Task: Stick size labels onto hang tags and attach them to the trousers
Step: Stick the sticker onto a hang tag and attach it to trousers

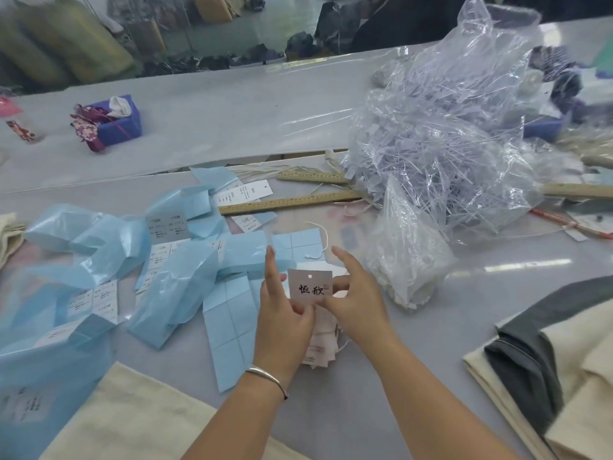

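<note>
Hang tag (pixel 310 287) upright at centre, pinched between left hand (pixel 285 313) and right hand (pixel 356 302) above tag stack (pixel 320 346). Blue backing sheets (pixel 185 280) at 9 o'clock; trousers (pixel 547 353) at 4 o'clock on desk (pixel 431 313).

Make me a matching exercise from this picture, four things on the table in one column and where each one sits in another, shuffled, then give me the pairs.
Things
1. hang tag
2. wooden ruler
3. purple box
4. folded trousers

Places
A. far left of the table
B. near right corner
C. pinched between both hands, left hand and right hand
D. just beyond the blue backing sheets, running under the clear plastic bag

Pairs: 1-C, 2-D, 3-A, 4-B
</note>
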Demonstrator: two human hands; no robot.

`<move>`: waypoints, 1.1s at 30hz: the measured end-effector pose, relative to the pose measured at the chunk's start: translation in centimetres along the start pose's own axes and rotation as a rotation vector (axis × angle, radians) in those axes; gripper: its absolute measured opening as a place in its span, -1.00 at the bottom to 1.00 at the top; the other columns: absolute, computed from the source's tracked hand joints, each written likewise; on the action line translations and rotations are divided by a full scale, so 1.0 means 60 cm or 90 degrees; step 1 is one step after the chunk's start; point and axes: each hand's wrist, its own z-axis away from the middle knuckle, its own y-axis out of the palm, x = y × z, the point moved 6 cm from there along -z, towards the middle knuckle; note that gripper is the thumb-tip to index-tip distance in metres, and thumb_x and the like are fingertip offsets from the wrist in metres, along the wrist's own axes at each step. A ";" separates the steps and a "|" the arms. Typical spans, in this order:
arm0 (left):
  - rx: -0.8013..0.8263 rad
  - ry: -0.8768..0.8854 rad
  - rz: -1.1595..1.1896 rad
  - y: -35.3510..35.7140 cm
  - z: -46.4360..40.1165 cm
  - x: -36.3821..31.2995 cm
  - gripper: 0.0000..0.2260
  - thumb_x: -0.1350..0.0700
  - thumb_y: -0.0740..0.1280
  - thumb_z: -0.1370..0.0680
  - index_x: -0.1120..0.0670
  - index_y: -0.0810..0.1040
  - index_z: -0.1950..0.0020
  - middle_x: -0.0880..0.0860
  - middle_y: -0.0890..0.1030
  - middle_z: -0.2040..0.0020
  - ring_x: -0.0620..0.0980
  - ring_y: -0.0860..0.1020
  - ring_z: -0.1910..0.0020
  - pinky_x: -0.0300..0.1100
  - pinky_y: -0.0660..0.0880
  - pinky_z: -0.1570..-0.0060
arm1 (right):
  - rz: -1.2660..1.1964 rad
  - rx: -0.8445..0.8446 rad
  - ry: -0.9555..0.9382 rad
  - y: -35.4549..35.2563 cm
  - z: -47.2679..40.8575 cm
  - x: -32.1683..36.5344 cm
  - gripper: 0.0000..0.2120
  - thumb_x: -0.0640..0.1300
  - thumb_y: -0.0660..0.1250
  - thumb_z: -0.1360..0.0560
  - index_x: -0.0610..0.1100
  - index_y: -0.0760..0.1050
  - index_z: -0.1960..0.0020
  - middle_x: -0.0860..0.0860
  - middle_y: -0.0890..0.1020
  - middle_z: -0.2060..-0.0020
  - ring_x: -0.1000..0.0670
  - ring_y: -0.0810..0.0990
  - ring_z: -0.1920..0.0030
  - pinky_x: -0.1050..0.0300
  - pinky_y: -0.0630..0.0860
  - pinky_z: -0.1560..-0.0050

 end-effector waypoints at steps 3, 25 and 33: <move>-0.014 -0.022 0.008 -0.013 -0.004 0.014 -0.10 0.25 0.39 -0.51 -0.32 -0.19 -0.48 -0.14 0.54 0.16 -0.21 0.55 0.30 -0.40 0.44 0.29 | -0.020 -0.062 -0.020 -0.004 0.011 0.009 -0.79 -0.30 0.48 -0.35 -0.05 0.61 0.08 0.06 0.69 0.27 0.13 0.63 0.15 0.17 0.50 0.07; -0.092 0.130 0.015 -0.124 0.041 -0.100 -0.20 0.19 0.48 -0.46 0.02 0.04 -0.53 -0.05 0.55 0.13 -0.25 0.55 0.08 -0.48 0.47 0.24 | 0.332 -0.300 -0.335 -0.025 0.101 0.127 -0.93 -0.25 0.42 -0.39 -0.18 0.58 0.26 -0.02 0.55 0.47 -0.07 0.50 0.43 0.17 0.41 0.34; -0.039 0.180 0.074 -0.095 0.061 -0.126 -0.18 0.21 0.49 -0.45 -0.21 0.04 -0.48 -0.10 0.57 0.17 -0.19 0.58 0.14 -0.44 0.44 0.33 | 0.060 -0.092 -0.084 -0.027 0.089 0.104 -0.87 -0.21 0.30 -0.53 -0.03 0.38 0.04 0.13 0.48 0.57 0.12 0.43 0.45 0.10 0.39 0.29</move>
